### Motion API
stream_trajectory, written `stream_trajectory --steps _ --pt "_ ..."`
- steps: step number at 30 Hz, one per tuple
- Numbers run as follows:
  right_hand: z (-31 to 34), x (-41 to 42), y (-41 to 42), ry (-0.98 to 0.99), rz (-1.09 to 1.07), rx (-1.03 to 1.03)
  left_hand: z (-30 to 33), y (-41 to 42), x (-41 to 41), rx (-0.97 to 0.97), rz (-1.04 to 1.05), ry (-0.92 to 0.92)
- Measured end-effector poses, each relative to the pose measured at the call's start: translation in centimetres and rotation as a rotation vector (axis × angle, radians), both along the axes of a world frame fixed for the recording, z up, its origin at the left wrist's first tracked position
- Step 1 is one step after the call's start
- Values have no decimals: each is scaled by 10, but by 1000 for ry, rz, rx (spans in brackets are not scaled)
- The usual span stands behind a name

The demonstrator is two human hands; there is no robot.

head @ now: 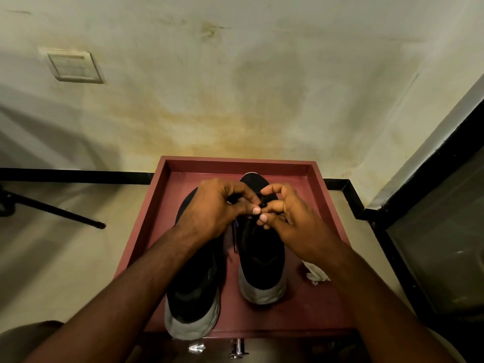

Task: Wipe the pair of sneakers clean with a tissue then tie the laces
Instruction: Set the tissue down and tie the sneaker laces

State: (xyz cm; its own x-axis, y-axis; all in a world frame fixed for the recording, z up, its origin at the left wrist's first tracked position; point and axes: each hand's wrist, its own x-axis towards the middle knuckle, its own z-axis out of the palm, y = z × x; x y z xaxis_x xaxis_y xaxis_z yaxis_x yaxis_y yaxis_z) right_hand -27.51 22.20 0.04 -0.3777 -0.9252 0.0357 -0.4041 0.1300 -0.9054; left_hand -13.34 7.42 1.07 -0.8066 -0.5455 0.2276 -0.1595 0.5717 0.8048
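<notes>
Two black sneakers with pale grey soles side by side in a red tray [146, 226], heels toward the camera, toes toward the tray's far rim. Left sneaker [192, 292] nearer the tray's front edge, heel hanging just past it; right sneaker [262, 260] set farther in, toe close to the far rim.

Both hands meeting over the lace area of the right sneaker, near the tray's middle. Left hand [214, 208] with fingers curled, thumb and forefinger pinching a black lace [262, 204]. Right hand [290, 218] likewise curled, fingertips closed on the same lace, its forefinger arched above. Fingertips of the two hands touching or nearly so; which strand each one grips too small to tell. A loose dark lace end [235, 241] trailing down between the two sneakers, toward the tray's front.

Crumpled white tissue [315, 275] lying on the tray floor, just right of the right sneaker's heel, partly hidden under the right forearm, held by neither hand.

Beyond the tray's far rim, a stained pale wall [235, 87] with a black skirting strip [76, 175] at its foot. A white switch plate [74, 66] on the wall, well up and left of the tray. A thin black rod [57, 212] across the floor, left of the tray. Small shiny metal bits [237, 348] just below the tray's front edge.
</notes>
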Motion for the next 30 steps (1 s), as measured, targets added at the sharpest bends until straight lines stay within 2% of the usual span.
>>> stream_trajectory --steps 2,4,8,10,11,13,16,21,23,27,30 --pt "2 1 1 -58 -107 -70 0 -1 -1 33 86 -2" --pt "4 0 1 -16 -200 -159 0 -2 -3 35 106 -62" --pt "2 -1 -2 250 -213 -315 5 6 -5 -129 -23 -237" --pt "0 0 -5 368 -208 -342 7 4 -5 -145 -69 -284" --pt "0 0 -5 388 -207 -350 7 2 -3 -102 -100 -300" --pt "1 0 -4 396 -181 -353 5 1 -2 134 -159 -289" --pt "2 2 -1 407 -117 -368 2 4 0 459 -111 -194" --pt "3 5 -1 451 -152 -428 5 5 -1 507 -89 -180" --pt "1 4 -1 474 -140 -368 6 4 -1 468 -59 -196" --pt "-6 -20 25 476 -82 -139 15 -13 11 80 77 -438" --pt "-10 -36 39 499 -106 23 21 -16 19 1 96 -566"
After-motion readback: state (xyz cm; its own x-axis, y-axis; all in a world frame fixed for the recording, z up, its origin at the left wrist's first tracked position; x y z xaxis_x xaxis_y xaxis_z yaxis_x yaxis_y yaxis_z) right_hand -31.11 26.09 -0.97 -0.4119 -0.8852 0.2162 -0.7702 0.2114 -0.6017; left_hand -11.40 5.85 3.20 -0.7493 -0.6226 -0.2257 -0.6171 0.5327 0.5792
